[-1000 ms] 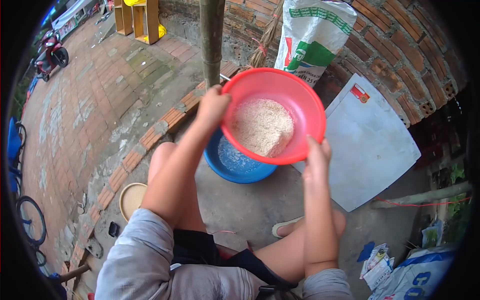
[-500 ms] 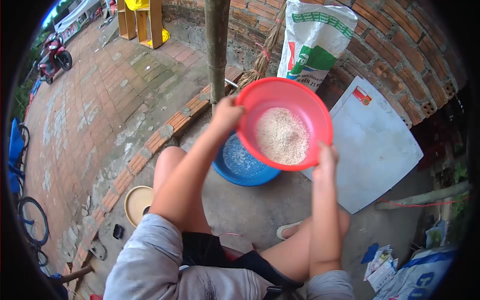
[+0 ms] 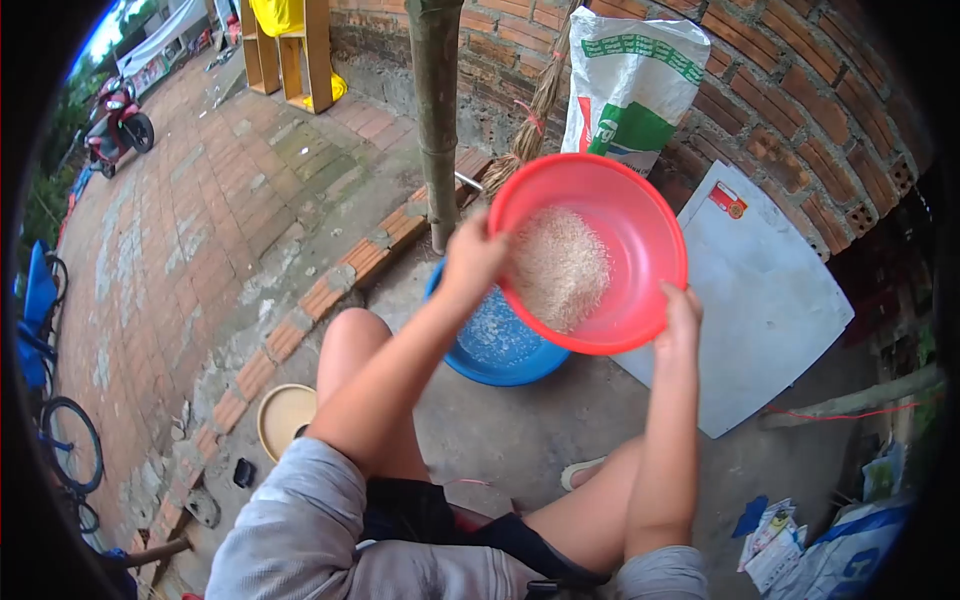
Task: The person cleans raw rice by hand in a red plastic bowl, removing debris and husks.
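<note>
A red plastic basin (image 3: 640,240) is held up in both hands, its inside facing me. Pale grains (image 3: 565,270) that look like rice lie heaped toward its left side. My left hand (image 3: 474,255) is closed on the left rim, and my right hand (image 3: 680,312) grips the lower right rim. Below and partly behind the red basin, a blue basin (image 3: 500,345) stands on the ground with whitish bits in it. The red basin hides its upper right part.
A bamboo post (image 3: 437,130) stands beyond my left hand. Behind the basin are a straw broom (image 3: 530,130) and a white-green sack (image 3: 635,90) by the brick wall. A pale board (image 3: 760,290) lies right; a round woven tray (image 3: 285,420) sits by my left knee.
The red basin and both hands have shifted slightly right. The grains have slid from the middle toward the basin's left side.
</note>
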`<state>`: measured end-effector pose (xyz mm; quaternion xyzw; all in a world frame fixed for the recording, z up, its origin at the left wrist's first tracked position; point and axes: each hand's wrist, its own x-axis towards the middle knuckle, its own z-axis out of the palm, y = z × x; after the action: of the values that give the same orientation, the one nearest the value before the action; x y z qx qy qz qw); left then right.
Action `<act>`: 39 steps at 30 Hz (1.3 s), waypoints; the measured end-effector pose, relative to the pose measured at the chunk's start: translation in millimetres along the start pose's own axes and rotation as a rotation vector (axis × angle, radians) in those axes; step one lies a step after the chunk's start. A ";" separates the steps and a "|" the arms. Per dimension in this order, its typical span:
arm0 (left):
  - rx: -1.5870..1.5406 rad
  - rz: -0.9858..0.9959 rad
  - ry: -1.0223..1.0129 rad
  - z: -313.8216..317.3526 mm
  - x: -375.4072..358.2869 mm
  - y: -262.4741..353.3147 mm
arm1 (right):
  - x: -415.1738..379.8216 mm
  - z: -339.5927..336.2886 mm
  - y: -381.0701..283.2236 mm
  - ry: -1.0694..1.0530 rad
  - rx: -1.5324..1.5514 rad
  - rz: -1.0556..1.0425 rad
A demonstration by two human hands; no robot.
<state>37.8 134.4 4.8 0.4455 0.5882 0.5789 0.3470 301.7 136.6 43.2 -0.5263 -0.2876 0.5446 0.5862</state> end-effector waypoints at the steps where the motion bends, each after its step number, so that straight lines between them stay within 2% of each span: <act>1: 0.251 0.074 -0.085 11.3 -24.8 23.8 | 11.7 -16.3 -4.6 0.008 0.042 0.182; 2: 0.255 0.070 -0.099 4.3 -17.9 20.5 | 5.9 -12.2 4.4 0.022 0.047 0.187; 4: 0.035 -0.180 -0.047 -15.8 11.5 9.6 | -11.4 12.8 21.5 0.112 0.023 -0.053; 5: -0.106 -0.226 0.020 -31.5 25.2 9.1 | -34.9 35.9 34.9 0.072 -0.063 -0.104; 6: -0.232 -0.249 -0.087 -49.4 36.8 9.1 | -32.8 31.2 28.4 0.062 -0.086 -0.108; 8: 0.049 -0.139 0.016 -37.7 32.4 -1.1 | -29.4 31.5 26.3 0.016 -0.047 -0.112; 9: 0.082 -0.016 0.059 -12.8 15.0 -9.6 | -5.4 8.8 13.1 -0.034 -0.011 -0.078; 10: 0.137 0.052 -0.044 10.0 -10.3 -3.5 | 3.7 1.8 9.5 -0.021 0.028 -0.068; 12: 0.106 -0.013 -0.066 -11.4 3.3 1.3 | 7.5 -10.3 -0.1 0.021 -0.043 0.100; 13: 0.029 -0.080 -0.055 -20.7 15.6 2.3 | -4.0 5.7 21.9 0.066 0.065 -0.038; 14: -0.056 -0.144 -0.036 -30.8 26.9 2.6 | -34.0 34.9 32.1 0.136 -0.069 -0.143; 16: -0.042 -0.291 -0.081 -57.8 43.1 2.3 | -38.8 36.6 28.5 0.038 -0.078 -0.163; 17: 0.036 -0.179 -0.002 -45.3 34.4 -5.1 | -42.4 40.4 31.4 -0.033 -0.036 -0.172; 18: 0.121 -0.051 0.067 -20.8 19.6 -9.4 | -27.1 29.3 21.3 -0.027 -0.003 -0.170; 19: 0.058 -0.020 -0.013 1.1 -19.8 28.3 | 1.4 -0.3 3.3 -0.032 -0.017 -0.015; 20: 0.075 -0.020 -0.032 -2.1 -14.6 19.8 | 13.7 -20.0 -2.9 -0.035 -0.044 0.145; 22: 0.162 -0.002 -0.012 -2.4 2.5 -6.1 | -6.3 -0.3 8.5 0.045 -0.009 -0.044; 23: -0.043 -0.213 -0.055 -24.3 18.6 -0.4 | -22.1 16.3 26.4 0.058 -0.069 -0.148; 24: -0.162 -0.304 -0.075 -42.9 27.5 2.8 | -42.2 36.8 45.7 -0.016 -0.184 -0.273; 26: -0.145 -0.228 -0.079 -43.5 20.6 15.6 | -32.2 29.7 52.4 0.006 -0.185 -0.322; 27: -0.023 -0.141 -0.050 -20.9 9.6 3.2 | -14.1 14.2 38.2 0.014 -0.154 -0.314; 28: 0.099 -0.049 -0.029 -1.4 -0.2 -10.7 | 15.8 -17.7 13.8 -0.019 -0.091 -0.080; 29: 0.119 -0.044 -0.044 -7.6 3.3 -7.0 | 28.8 -36.9 4.3 -0.054 -0.038 0.152; 30: 0.093 -0.064 -0.045 -12.2 5.7 -1.2 | 16.9 -24.5 16.1 -0.044 -0.038 0.157; 32: -0.011 -0.121 -0.014 -15.4 12.6 3.2 | -6.1 4.8 34.1 0.114 -0.124 -0.085; 33: -0.123 -0.211 -0.036 -35.9 26.3 3.8 | -5.1 -0.3 24.9 0.102 -0.156 -0.092; 34: -0.100 -0.359 -0.063 -41.8 30.8 2.3 | -6.8 -2.1 15.7 0.070 -0.166 -0.136; 36: 0.060 -0.141 0.089 -1.2 3.0 -10.9 | -8.0 7.0 11.1 0.024 -0.106 -0.217; 37: 0.262 -0.005 0.118 25.4 -17.0 -13.4 | 3.3 -0.2 9.7 0.035 -0.063 -0.216; 39: 0.252 -0.016 0.037 14.2 -5.9 -9.3 | 29.6 -40.7 2.4 -0.007 -0.045 0.105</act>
<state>51.9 134.8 -6.3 0.4702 0.6661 0.5057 0.2819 345.2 151.8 22.5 -0.5516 -0.2738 0.5700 0.5439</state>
